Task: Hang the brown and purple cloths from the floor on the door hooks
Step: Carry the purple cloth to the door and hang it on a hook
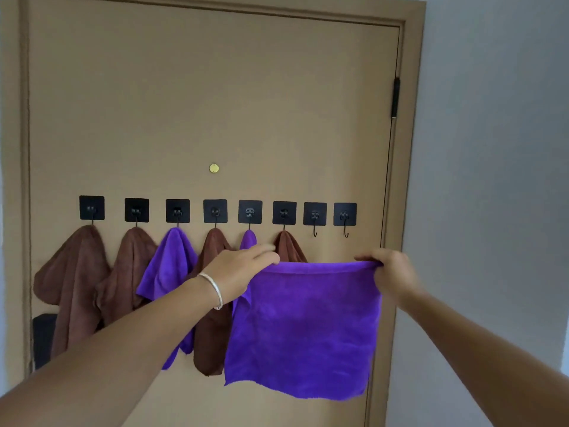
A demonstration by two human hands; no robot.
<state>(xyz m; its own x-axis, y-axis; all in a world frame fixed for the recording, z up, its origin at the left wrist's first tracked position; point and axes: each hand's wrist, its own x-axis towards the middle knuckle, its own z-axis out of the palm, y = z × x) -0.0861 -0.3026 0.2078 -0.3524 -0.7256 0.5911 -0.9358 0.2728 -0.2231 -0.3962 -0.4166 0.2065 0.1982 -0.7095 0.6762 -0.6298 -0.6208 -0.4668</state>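
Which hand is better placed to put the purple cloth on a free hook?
The right hand, probably. It pinches the right top corner of the purple cloth just below the two empty hooks. The left hand holds the other corner, under hooks already covered.

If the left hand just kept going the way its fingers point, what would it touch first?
Probably the brown cloth on the sixth hook. The left hand, pinching the purple cloth, points up and right toward it. Depth is unclear, so it might reach the door instead.
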